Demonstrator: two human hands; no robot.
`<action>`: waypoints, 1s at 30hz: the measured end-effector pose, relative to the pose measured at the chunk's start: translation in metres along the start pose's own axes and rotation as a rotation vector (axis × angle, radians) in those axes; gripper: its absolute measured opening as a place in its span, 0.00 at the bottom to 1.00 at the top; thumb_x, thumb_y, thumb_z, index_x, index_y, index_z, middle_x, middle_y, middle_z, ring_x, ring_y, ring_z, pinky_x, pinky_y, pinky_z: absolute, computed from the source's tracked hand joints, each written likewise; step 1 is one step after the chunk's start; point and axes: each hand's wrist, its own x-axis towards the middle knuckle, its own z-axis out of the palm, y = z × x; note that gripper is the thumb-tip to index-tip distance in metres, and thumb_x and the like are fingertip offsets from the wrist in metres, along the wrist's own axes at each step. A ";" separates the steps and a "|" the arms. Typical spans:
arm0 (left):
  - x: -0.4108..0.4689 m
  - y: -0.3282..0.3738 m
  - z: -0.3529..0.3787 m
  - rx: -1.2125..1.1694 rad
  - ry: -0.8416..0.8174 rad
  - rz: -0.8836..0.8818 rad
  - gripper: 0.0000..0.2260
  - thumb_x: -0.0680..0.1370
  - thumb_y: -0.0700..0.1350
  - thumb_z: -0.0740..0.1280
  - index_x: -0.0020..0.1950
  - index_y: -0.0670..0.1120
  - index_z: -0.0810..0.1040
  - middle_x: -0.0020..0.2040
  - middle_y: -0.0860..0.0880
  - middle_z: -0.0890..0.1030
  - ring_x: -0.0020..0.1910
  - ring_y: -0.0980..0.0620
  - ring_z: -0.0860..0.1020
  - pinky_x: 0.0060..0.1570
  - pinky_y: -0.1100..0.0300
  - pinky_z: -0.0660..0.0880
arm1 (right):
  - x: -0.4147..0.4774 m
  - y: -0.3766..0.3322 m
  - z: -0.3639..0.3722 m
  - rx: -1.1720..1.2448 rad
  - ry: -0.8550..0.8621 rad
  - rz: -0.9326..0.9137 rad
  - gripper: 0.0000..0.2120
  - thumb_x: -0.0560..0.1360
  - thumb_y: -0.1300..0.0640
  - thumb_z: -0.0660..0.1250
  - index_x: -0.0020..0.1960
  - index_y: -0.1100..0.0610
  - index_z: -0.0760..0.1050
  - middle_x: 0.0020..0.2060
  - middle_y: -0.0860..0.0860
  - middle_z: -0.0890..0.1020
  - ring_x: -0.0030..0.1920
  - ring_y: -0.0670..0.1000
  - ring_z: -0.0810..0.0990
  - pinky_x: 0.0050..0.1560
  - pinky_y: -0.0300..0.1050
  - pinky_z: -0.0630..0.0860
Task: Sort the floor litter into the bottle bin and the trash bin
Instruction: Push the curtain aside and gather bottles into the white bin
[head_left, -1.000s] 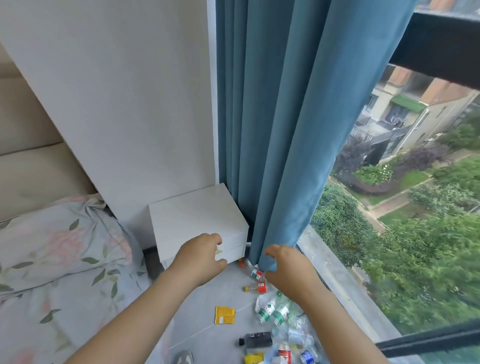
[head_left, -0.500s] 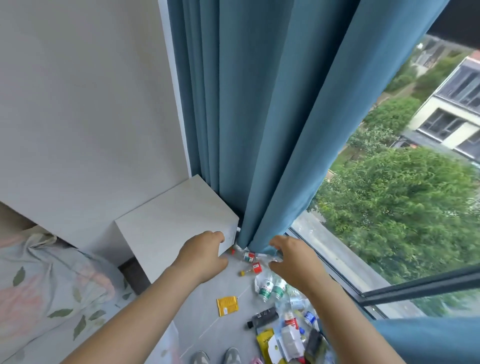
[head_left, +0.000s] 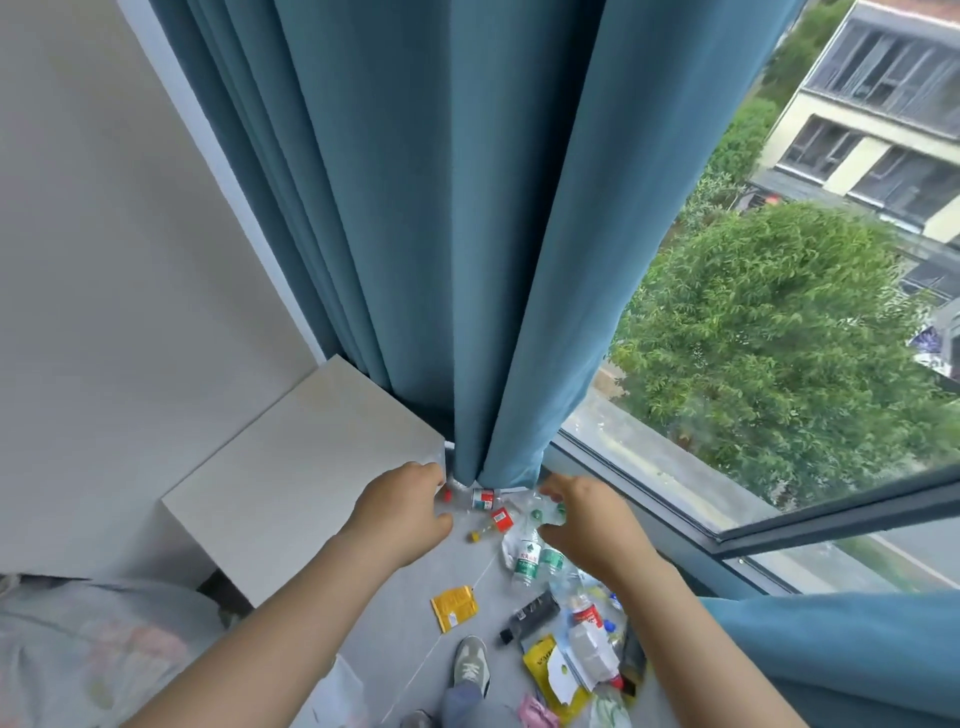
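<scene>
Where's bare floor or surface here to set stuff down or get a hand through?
Free: the white nightstand top, bare; the grey tile floor between nightstand, yellow sachet and green-labelled clear bottles. Crowded: under the blue curtain hem, where red-labelled bottles lie, and along the window, where the wrapper-and-bottle pile sits.

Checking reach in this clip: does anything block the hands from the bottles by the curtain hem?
Nothing visible does. The left hand and right hand flank the red-label bottle; the curtain hem hangs just behind it.
</scene>
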 end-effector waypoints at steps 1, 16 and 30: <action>0.007 0.004 0.000 0.000 -0.006 0.005 0.16 0.76 0.50 0.63 0.62 0.46 0.73 0.58 0.49 0.77 0.55 0.48 0.76 0.53 0.57 0.74 | 0.006 0.006 0.001 0.012 -0.003 0.015 0.21 0.73 0.55 0.67 0.66 0.52 0.72 0.59 0.50 0.79 0.58 0.52 0.78 0.54 0.44 0.76; 0.114 0.005 0.066 0.134 -0.289 0.143 0.16 0.75 0.50 0.64 0.61 0.47 0.73 0.58 0.49 0.76 0.55 0.47 0.76 0.53 0.57 0.74 | 0.050 0.065 0.075 0.262 -0.071 0.390 0.22 0.72 0.58 0.65 0.66 0.53 0.72 0.61 0.51 0.78 0.60 0.52 0.77 0.57 0.47 0.76; 0.199 -0.061 0.194 0.281 -0.492 0.239 0.18 0.75 0.48 0.64 0.63 0.45 0.72 0.60 0.47 0.76 0.57 0.45 0.76 0.56 0.53 0.75 | 0.086 0.082 0.221 0.446 -0.045 0.711 0.18 0.72 0.60 0.65 0.62 0.57 0.74 0.56 0.55 0.80 0.56 0.57 0.78 0.51 0.49 0.77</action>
